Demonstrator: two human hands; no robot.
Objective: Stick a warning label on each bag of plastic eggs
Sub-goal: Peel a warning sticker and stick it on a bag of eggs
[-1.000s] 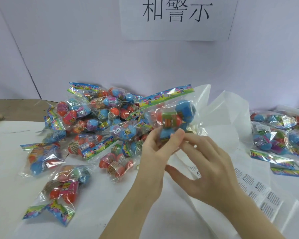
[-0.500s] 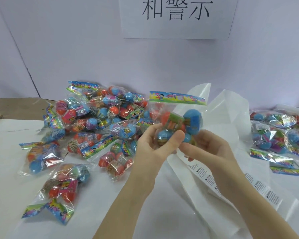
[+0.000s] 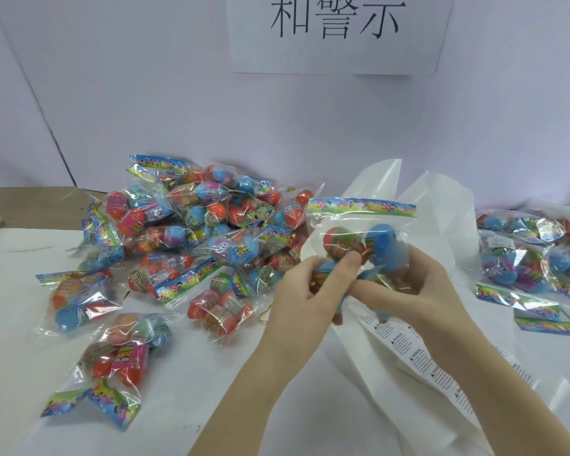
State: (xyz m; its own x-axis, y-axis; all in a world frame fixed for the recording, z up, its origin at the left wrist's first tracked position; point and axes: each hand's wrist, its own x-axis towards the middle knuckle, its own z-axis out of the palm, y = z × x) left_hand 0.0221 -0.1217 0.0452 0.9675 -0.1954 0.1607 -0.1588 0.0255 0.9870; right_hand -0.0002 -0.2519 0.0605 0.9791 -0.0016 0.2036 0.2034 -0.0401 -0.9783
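Both gripping one bag (image 3: pixel 359 232) upright: left hand (image 3: pixel 305 291), right hand (image 3: pixel 408 284); above label strip (image 3: pixel 405 347), beside pile (image 3: pixel 195 232).

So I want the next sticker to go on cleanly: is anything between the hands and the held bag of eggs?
Nothing visible. The left hand and right hand both grip the clear plastic bag of coloured eggs directly, lifted above the white sheet of warning labels.

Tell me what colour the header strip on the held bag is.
Multicoloured: the header strip is a blue, green and yellow cartoon print, seen in the head view.
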